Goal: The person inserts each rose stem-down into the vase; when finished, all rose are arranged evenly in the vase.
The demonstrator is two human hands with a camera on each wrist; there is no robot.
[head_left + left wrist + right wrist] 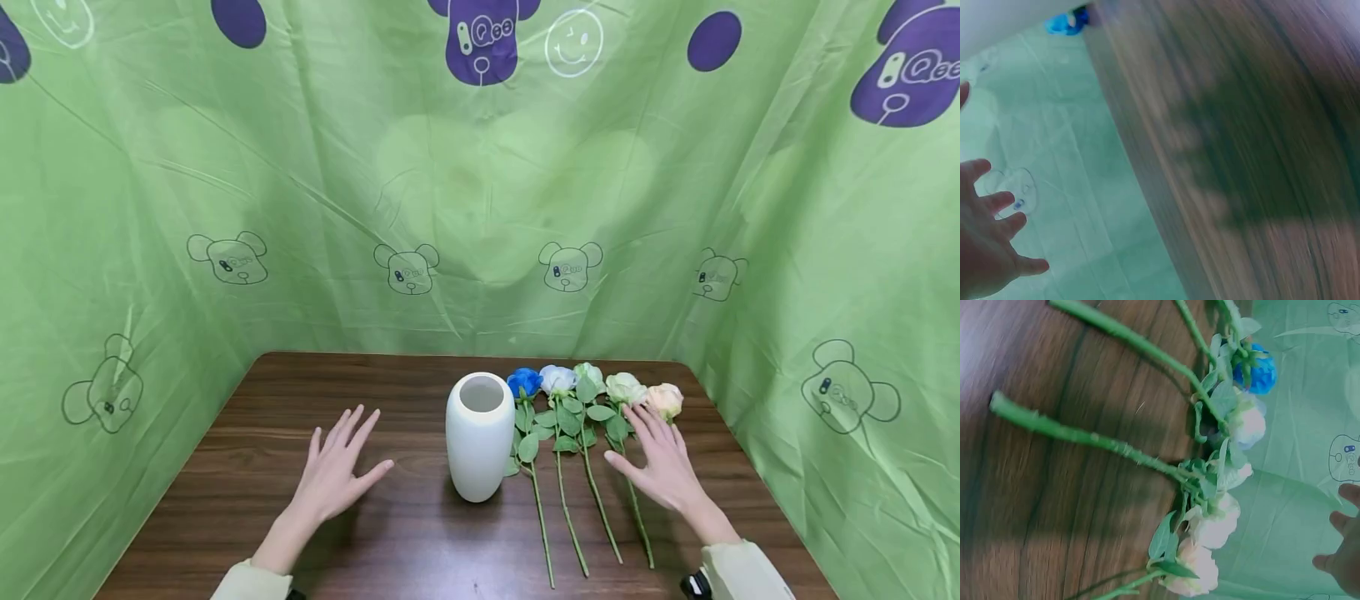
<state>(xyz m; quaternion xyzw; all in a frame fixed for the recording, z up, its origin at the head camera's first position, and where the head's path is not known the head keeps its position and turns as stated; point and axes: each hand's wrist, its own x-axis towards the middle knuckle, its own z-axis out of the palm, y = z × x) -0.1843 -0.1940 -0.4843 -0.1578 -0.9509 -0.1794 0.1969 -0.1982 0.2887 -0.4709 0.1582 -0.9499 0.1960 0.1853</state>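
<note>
A white vase (pixel 480 450) stands upright near the middle of the table. Right of it several artificial roses lie in a row, stems toward the front: a blue rose (pixel 524 382), a pale lilac rose (pixel 558 380), a pale green rose (pixel 589 375), a cream rose (pixel 626 388) and a pink rose (pixel 665 400). My left hand (pixel 333 475), fingers spread, is over the table left of the vase, holding nothing. With its fingers spread too, my right hand (pixel 660 462) overlaps the cream and pink roses in the head view, hiding part of their stems; nothing is gripped.
The dark wooden table (pixel 352 379) has rounded far corners. Green printed curtains (pixel 480 183) hang behind it and along both sides. A dark band (pixel 697 583) shows at the right sleeve.
</note>
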